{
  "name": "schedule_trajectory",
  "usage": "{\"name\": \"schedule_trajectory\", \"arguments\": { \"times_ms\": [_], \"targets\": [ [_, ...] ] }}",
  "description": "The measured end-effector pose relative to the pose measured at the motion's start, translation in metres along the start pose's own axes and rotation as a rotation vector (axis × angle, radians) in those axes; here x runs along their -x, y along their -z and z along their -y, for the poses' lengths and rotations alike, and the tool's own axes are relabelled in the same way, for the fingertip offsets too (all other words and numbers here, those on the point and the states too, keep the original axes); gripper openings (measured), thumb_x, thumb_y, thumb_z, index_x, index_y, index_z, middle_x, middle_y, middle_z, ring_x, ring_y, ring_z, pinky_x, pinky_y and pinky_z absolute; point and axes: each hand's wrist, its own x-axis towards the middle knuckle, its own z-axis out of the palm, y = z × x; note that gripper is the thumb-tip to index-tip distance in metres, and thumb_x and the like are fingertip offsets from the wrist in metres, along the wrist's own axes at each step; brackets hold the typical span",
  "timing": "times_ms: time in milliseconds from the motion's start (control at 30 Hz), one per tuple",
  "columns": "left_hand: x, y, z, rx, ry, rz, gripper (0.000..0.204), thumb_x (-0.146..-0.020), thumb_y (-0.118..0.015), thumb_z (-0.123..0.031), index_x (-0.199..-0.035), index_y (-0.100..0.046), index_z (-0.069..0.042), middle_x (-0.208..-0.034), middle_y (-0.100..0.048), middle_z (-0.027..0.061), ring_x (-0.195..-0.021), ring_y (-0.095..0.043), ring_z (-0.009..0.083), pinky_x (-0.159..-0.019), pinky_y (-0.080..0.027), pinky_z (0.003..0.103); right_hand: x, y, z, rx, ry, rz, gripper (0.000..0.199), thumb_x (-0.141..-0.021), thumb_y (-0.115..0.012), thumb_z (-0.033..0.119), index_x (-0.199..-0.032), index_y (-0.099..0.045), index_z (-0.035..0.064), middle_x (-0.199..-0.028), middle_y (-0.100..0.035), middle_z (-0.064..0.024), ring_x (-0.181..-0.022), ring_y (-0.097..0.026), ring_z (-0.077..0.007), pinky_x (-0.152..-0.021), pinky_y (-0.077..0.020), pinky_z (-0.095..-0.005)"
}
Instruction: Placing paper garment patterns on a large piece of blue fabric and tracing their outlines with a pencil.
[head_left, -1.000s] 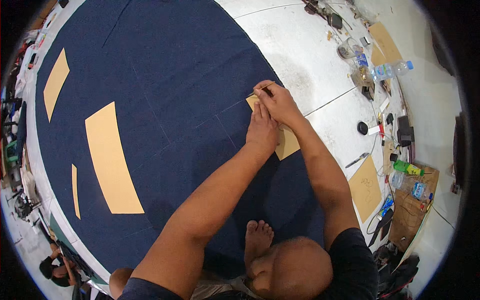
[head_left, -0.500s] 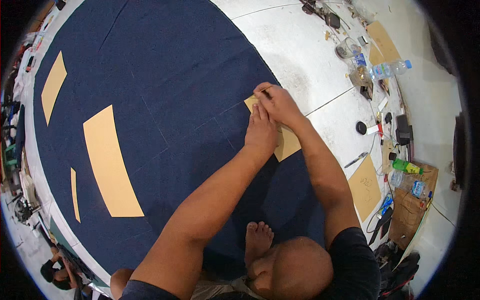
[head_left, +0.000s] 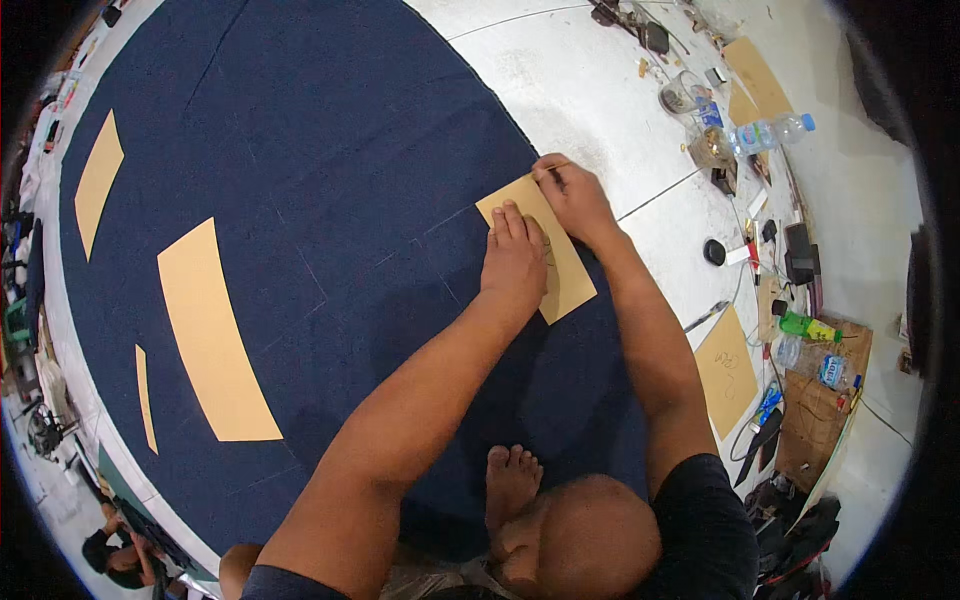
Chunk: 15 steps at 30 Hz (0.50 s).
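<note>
Dark blue cloth (head_left: pixel 370 130) lies spread over the white tiled floor. A tan card pattern piece (head_left: pixel 572 272) rests on it near the cloth's right edge. Flat on that piece, fingers stretched out, presses my left hand (head_left: pixel 515 255). My right hand (head_left: pixel 578 203) is closed at the card's upper right corner, pinching a thin pencil-like stick (head_left: pixel 556 166); its tip is too small to make out. Thin pale lines mark the cloth left of the card. Farther left lie a large curved card piece (head_left: pixel 215 330), a smaller one (head_left: pixel 100 185) and a narrow strip (head_left: pixel 146 400).
My bare foot (head_left: pixel 513 485) stands on the cloth. Along the right are a clear bottle (head_left: pixel 765 135), a glass jar (head_left: pixel 710 148), a green bottle (head_left: pixel 808 327), a pen (head_left: pixel 706 316), another card (head_left: pixel 728 372) and cables. At lower left a person (head_left: pixel 125 555) is partly visible.
My right hand has moved from the card's upper left side to its upper right corner, uncovering more of the card. My left hand stays pressed on it. The whole view has shifted slightly.
</note>
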Motion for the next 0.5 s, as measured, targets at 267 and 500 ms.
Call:
{"name": "schedule_trajectory", "arguments": {
  "times_ms": [267, 500],
  "targets": [
    [0.000, 0.006, -0.004, -0.004, 0.010, 0.016, 0.110, -0.068, -0.089, -0.038, -0.150, -0.031, 0.004, -0.153, -0.025, 0.0375, -0.143, -0.031, 0.0503, -0.116, -0.036, 0.046, 0.005, 0.003, -0.005, -0.065, -0.122, -0.035, 0.028, -0.101, -0.054, 0.024, -0.111, -0.067, 0.0019, -0.105, -0.072, -0.0186, -0.094, -0.070, -0.0326, -0.084, -0.0533, -0.0389],
    [-0.001, 0.022, -0.006, -0.011, -0.036, 0.106, 0.076, -0.089, -0.067, -0.024, -0.151, -0.033, 0.005, -0.159, -0.024, 0.0269, -0.144, -0.030, 0.0497, -0.113, -0.038, 0.049, 0.010, 0.005, -0.007, 0.062, -0.026, -0.034, 0.029, -0.101, -0.052, 0.026, -0.113, -0.067, 0.0031, -0.107, -0.071, -0.0173, -0.097, -0.068, -0.0343, -0.086, -0.0528, -0.0401]
  ]
}}
